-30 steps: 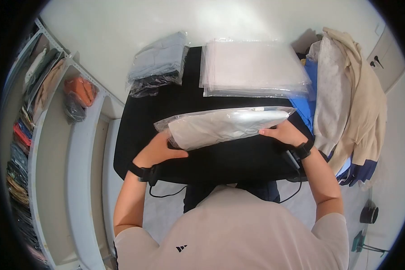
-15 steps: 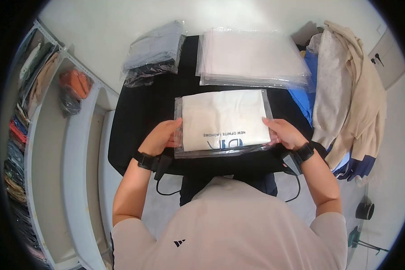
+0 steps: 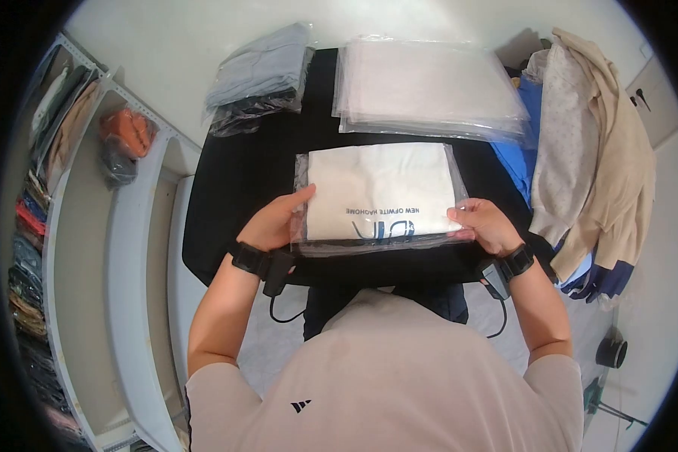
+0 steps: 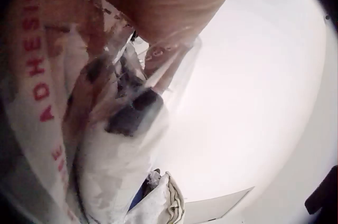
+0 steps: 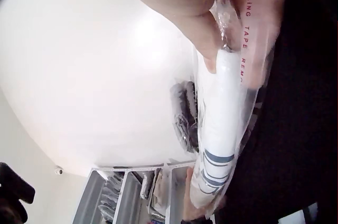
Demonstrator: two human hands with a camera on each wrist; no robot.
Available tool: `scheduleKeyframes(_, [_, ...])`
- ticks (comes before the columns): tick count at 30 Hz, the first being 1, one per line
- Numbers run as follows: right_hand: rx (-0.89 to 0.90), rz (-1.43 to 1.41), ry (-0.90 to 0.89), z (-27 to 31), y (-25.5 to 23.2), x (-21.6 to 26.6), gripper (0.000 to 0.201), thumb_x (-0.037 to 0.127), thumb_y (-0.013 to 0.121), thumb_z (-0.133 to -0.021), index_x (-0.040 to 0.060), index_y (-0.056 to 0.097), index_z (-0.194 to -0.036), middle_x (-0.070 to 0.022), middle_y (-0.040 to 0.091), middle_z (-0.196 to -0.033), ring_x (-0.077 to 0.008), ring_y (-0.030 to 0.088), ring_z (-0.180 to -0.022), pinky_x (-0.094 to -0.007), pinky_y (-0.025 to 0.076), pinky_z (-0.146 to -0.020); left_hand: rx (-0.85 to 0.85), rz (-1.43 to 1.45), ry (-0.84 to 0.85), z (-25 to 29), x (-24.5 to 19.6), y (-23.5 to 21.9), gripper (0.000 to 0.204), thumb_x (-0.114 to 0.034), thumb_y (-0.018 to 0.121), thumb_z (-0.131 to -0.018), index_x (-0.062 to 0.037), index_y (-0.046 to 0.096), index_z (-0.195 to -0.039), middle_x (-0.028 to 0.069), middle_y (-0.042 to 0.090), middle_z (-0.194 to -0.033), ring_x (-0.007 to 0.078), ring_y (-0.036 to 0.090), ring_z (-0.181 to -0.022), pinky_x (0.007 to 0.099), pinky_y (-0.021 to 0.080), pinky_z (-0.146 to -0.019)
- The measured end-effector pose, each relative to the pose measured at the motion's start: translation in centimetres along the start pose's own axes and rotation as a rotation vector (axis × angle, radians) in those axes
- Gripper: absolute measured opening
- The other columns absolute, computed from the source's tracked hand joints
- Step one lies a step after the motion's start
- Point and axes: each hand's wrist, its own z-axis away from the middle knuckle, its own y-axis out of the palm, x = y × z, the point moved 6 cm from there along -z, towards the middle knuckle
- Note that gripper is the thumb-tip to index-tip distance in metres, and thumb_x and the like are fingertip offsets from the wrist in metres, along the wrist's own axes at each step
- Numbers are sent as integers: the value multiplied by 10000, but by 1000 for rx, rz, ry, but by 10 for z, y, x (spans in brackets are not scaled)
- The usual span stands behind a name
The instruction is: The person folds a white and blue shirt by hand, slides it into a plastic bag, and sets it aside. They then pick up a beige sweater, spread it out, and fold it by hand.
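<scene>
The bagged white garment (image 3: 377, 181), long axis crosswise and lettering (image 3: 383, 212) upside down, is pinched at opposite ends by the left hand (image 3: 273, 220) and right hand (image 3: 487, 226).

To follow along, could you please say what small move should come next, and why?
Probably lower the bagged white garment onto the black table: the left hand and right hand hold its sides, leaving neither free for the red-lettered sealing strip.
</scene>
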Motion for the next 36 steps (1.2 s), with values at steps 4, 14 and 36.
scheduleKeyframes(4, [-33,-11,-5,0,-3,-2,241,197,687,-834,-10,603,-925,-76,649,-839,-102,623,-660,-176,492,-570,30,-30,-30,-5,1,-5,435,-271,565,-913,60,517,-1191,152,587,-1173,230,589,-1046,356,455,-919])
scheduleKeyframes(14, [-28,-135,-67,21,11,20,381,97,673,-824,-31,515,-1146,-108,620,-993,-152,650,-774,-238,562,-720,217,-23,135,0,2,11,405,-129,551,-908,12,437,-1271,117,579,-1187,191,581,-1060,322,457,-919])
scheduleKeyframes(36, [240,-316,-630,-122,134,280,307,122,526,-913,-40,443,-1162,-190,567,-1083,-257,624,-938,-280,534,-813,-126,272,1152,15,-228,-37,379,-90,555,-898,-54,399,-1242,94,532,-1191,219,533,-1096,374,454,-915])
